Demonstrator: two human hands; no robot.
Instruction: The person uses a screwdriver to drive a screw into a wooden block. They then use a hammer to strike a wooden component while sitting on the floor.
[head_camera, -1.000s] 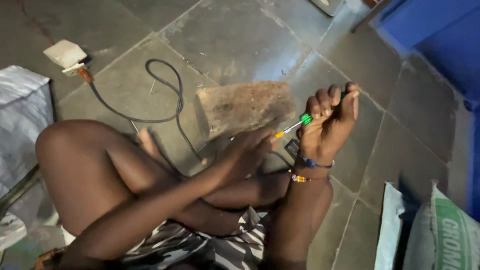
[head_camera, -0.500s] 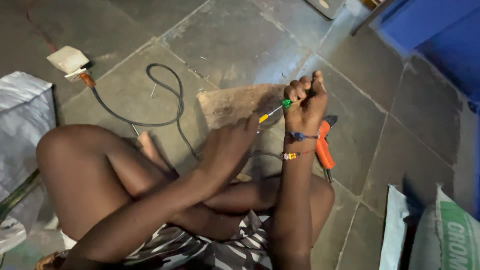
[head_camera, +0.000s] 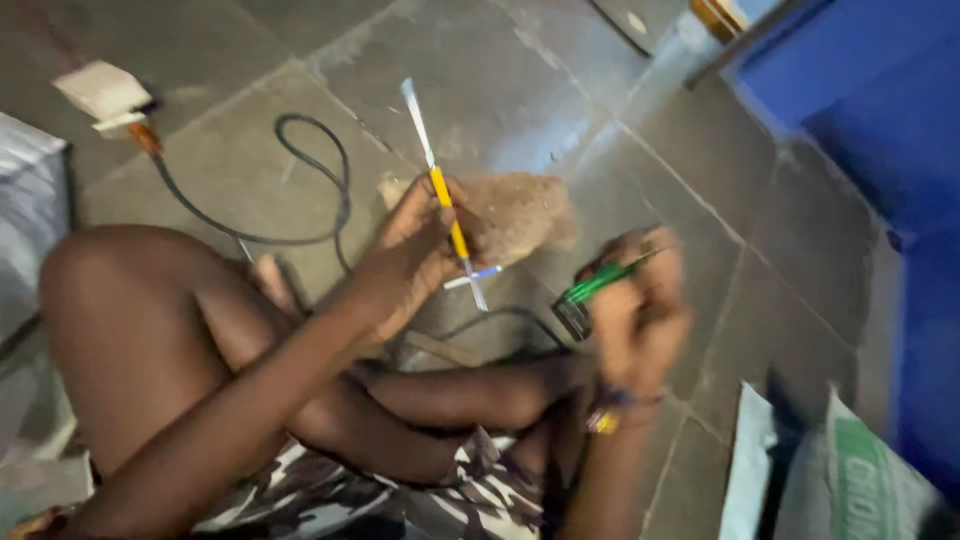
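Note:
My left hand (head_camera: 415, 255) grips a long thin tool with a yellow middle and pale ends (head_camera: 440, 190), held almost upright over the floor. A small pale cross-piece (head_camera: 473, 278) sticks out near its lower end. My right hand (head_camera: 640, 310) is closed around a green-handled tool (head_camera: 605, 282), whose dark tip points down-left. Beaded bracelets sit on my right wrist. Both hands hover above my crossed legs, a little apart from each other. The view is blurred.
A black cable (head_camera: 300, 190) loops over the grey tiled floor to a pale plug block (head_camera: 105, 95) at upper left. A brown rough mat (head_camera: 520, 215) lies behind the hands. A blue wall (head_camera: 870, 110) stands at right, with a white and green sack (head_camera: 860, 480) at lower right.
My hands have parted: the left now holds the yellow tool upright, the right moved down-right with the green tool. The orange-handled tool seen before is out of sight.

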